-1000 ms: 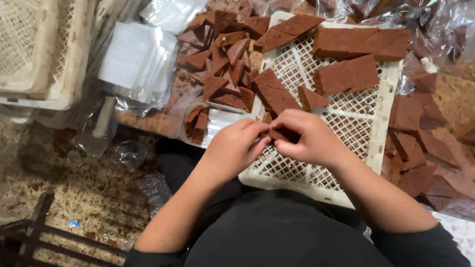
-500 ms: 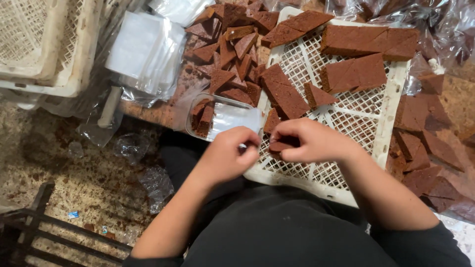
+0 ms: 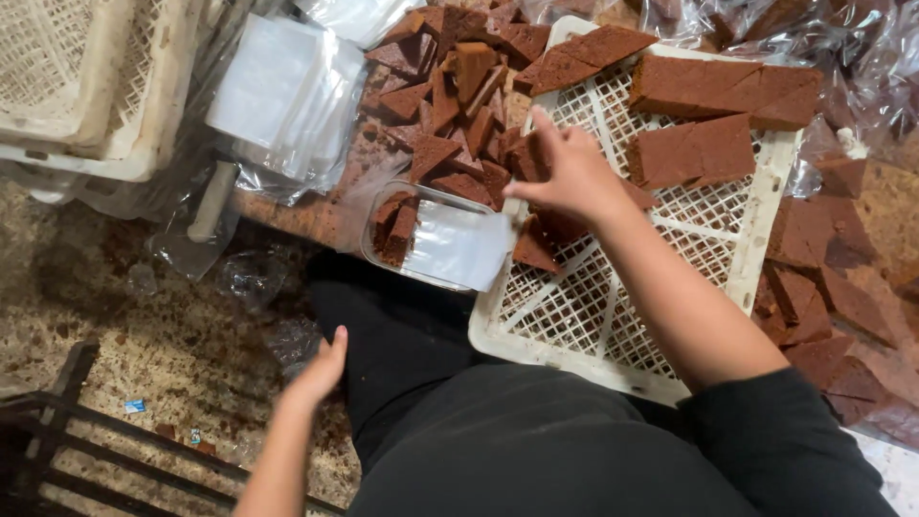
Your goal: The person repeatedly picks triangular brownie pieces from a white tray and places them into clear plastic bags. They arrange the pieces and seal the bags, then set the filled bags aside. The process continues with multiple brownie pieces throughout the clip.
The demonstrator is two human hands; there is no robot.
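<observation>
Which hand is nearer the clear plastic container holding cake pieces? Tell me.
Right. The right hand hovers just beside the clear plastic container, over the crate; the left hand hangs lower, apart from it.

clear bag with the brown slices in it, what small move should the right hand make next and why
Probably pick one brown slice from the pile: the right hand hovers there with spread fingers, holding nothing visible, and the clear bag lies open beside it. The left hand is off by the lap.
</observation>
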